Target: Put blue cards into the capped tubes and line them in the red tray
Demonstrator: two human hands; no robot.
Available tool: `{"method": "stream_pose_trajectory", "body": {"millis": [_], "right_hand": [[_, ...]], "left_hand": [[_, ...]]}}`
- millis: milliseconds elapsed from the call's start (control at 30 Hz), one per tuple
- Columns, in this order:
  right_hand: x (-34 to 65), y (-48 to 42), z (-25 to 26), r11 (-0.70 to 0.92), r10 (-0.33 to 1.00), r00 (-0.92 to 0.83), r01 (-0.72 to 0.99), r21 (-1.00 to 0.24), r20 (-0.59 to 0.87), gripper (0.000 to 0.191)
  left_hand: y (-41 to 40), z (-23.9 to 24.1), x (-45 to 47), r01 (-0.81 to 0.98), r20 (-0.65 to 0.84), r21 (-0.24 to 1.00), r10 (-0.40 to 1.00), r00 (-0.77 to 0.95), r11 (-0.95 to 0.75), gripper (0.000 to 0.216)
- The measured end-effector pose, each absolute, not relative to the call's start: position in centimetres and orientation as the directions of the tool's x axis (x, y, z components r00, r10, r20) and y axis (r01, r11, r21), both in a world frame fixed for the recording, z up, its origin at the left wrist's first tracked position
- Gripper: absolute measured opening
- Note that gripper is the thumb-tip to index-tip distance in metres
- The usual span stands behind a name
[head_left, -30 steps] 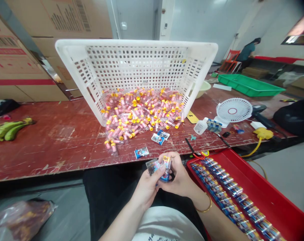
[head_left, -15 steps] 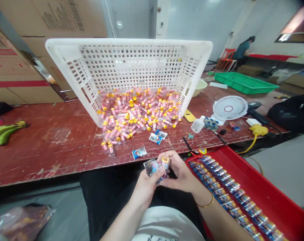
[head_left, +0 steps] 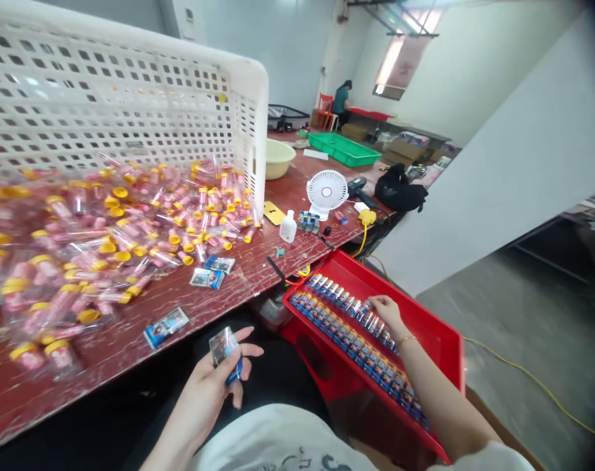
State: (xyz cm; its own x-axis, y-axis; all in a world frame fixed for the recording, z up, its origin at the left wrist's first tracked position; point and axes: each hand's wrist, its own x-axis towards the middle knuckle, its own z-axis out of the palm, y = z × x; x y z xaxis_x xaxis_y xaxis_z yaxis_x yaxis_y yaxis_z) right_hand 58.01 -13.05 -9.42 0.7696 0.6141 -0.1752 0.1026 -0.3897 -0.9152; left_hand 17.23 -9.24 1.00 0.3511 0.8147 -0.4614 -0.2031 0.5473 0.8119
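My left hand [head_left: 206,383] holds a small clear-and-blue printed packet [head_left: 223,348] under its thumb, above my lap, with the other fingers spread. My right hand [head_left: 386,312] is over the red tray [head_left: 437,343], its fingers bunched at the inner row of packets [head_left: 344,297]. Whatever those fingertips hold is too small to make out. A second row of packets [head_left: 356,347] with blue and yellow print runs beside it. On the table edge lies a loose blue packet [head_left: 166,327], and two more packets [head_left: 208,277] overlap farther back.
A white plastic basket [head_left: 251,78] lies on its side, clear yellow-capped tubes [head_left: 125,229] spilling onto the red table [head_left: 106,373]. Beyond are a small bottle [head_left: 288,227], white fan [head_left: 327,191], yellow socket [head_left: 367,218] and green tray [head_left: 344,150]. A person [head_left: 342,101] sits far back.
The view has swung right. My hands, together around packets before, are now apart: the right has moved to the red tray while the left keeps a packet.
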Motion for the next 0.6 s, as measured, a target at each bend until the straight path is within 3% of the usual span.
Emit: {"method": "stream_pose_trajectory", "body": {"millis": [167, 333, 467, 600], "right_hand": [[60.4, -13.1, -14.7, -0.592, 0.535, 0.813, 0.165, -0.789, -0.231, 0.025], [60.7, -12.7, -14.7, -0.584, 0.53, 0.847, 0.331, -0.741, -0.039, 0.024], [56.9, -10.7, -11.6, -0.379, 0.667, 0.72, 0.55, -0.744, 0.192, 0.031], [45.9, -4.0, -7.6, 0.067, 0.876, 0.308, 0.686, -0.725, 0.372, 0.019]], "left_hand": [[-8.9, 0.9, 17.6, -0.172, -0.469, 0.826, 0.824, 0.318, 0.536, 0.051], [-8.5, 0.8, 16.6, -0.182, -0.456, 0.834, 0.837, 0.302, 0.52, 0.045], [-8.6, 1.0, 15.3, -0.16, -0.468, 0.838, 0.838, 0.28, 0.521, 0.048], [-8.7, 1.6, 13.9, -0.213, -0.447, 0.852, 0.877, 0.177, 0.477, 0.04]]}}
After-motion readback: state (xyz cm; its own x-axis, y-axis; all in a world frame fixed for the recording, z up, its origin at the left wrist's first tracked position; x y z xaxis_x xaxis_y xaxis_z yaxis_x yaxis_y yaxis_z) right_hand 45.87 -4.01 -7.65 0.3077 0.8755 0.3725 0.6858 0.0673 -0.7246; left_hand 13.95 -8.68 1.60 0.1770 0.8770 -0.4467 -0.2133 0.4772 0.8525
